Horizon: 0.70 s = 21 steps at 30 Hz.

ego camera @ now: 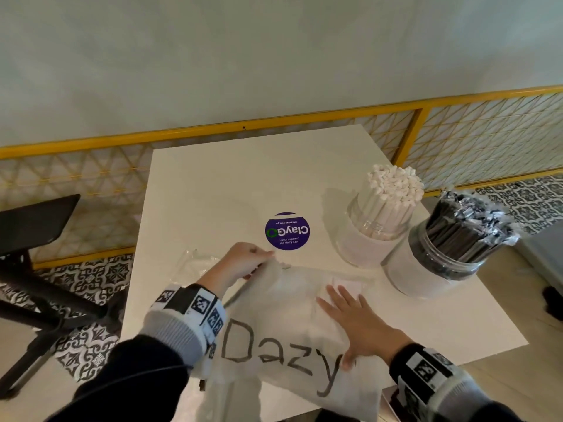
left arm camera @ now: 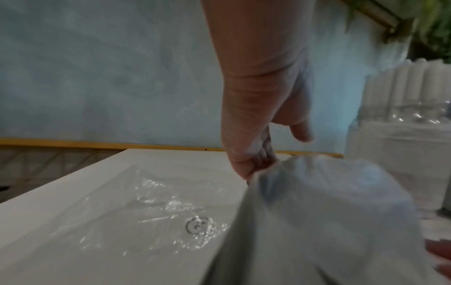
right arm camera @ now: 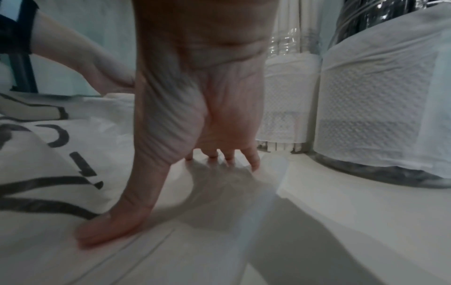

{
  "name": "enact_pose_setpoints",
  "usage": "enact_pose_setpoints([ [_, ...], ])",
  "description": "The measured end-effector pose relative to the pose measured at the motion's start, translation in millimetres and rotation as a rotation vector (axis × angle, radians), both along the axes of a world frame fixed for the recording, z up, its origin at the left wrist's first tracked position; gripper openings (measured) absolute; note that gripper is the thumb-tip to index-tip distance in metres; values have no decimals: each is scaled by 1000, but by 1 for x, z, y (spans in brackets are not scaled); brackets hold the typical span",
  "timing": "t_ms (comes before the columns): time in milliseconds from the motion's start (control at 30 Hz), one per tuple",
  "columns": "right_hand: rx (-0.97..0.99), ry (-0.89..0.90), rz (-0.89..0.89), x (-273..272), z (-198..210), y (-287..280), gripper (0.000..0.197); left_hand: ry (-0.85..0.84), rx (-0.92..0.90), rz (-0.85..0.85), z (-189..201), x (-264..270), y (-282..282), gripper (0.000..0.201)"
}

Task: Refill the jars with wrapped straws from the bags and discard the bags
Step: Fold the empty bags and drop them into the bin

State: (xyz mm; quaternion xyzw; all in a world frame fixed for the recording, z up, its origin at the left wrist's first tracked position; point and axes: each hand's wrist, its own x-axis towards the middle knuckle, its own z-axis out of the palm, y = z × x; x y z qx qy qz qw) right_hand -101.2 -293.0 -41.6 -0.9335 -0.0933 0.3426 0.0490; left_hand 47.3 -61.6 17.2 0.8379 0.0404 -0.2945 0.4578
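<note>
Both jars stand at the counter's [ego camera: 231,178] right edge, packed full: the white jar [ego camera: 376,236] just behind the black jar [ego camera: 447,263], nearly touching, probably set out of the way so the middle stays free for the bags. A big white bag [ego camera: 274,339] with "Dazy" written on it lies across the near edge and hangs over it. The left hand [ego camera: 243,261] pinches the bag's far rim between thumb and curled fingers, this grip lifting the rim, most likely to hold the mouth open for rubbish. The right hand [ego camera: 355,322] lies flat with fingers spread, pressing the bag to the counter so it cannot slide while the other side is pulled up. A clear bag [ego camera: 195,266], empty and crumpled, rests by the left edge beside the left hand, within easy reach. By my reading the refilling is done and discarding remains.
</note>
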Motion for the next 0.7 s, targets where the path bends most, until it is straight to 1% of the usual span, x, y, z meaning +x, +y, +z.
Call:
enact_pose_setpoints([
  [33, 8, -4, 8, 1, 0, -1, 136, -72, -20, 78, -4, 6, -1, 20],
  [67, 14, -8, 18, 2, 1, -2, 136, -145, -47, 187, -6, 11, 1, 18],
  [133, 27, -25, 27, 4, 3, -5, 135, -275, -102, 382, -7, 21, 17, 29],
  [167, 30, -44, 21, 5, 3, -7, 133, -325, -105, 416, -7, 25, 28, 35],
  [233, 17, -78, 4, 8, 5, -10, 131, -370, -62, 375, -9, 25, 45, 45],
  [267, 7, -96, -3, 9, 7, -11, 129, -358, -40, 336, -7, 21, 50, 49],
  [333, 4, -156, -34, 9, 13, -9, 126, -289, -22, 277, 1, 4, 59, 58],
  [400, 49, -219, -99, 2, 20, -8, 122, -218, 9, 245, 8, -23, 72, 62],
  [433, 82, -236, -144, -4, 22, -8, 121, -189, 28, 230, 10, -41, 81, 59],
  [500, 136, -209, -197, -19, 23, -10, 123, -108, 51, 195, 7, -78, 96, 41],
  [533, 139, -168, -192, -26, 22, -10, 127, -57, 48, 175, 2, -96, 101, 31],
  [567, 119, -119, -168, -32, 20, -10, 131, -10, 37, 148, -2, -110, 105, 25],
  [633, 56, -38, -99, -38, 13, -10, 136, 53, 19, 83, -13, -126, 108, 27],
  [700, 38, -18, -65, -38, 6, -12, 137, 32, 46, 59, -19, -133, 107, 31],
])
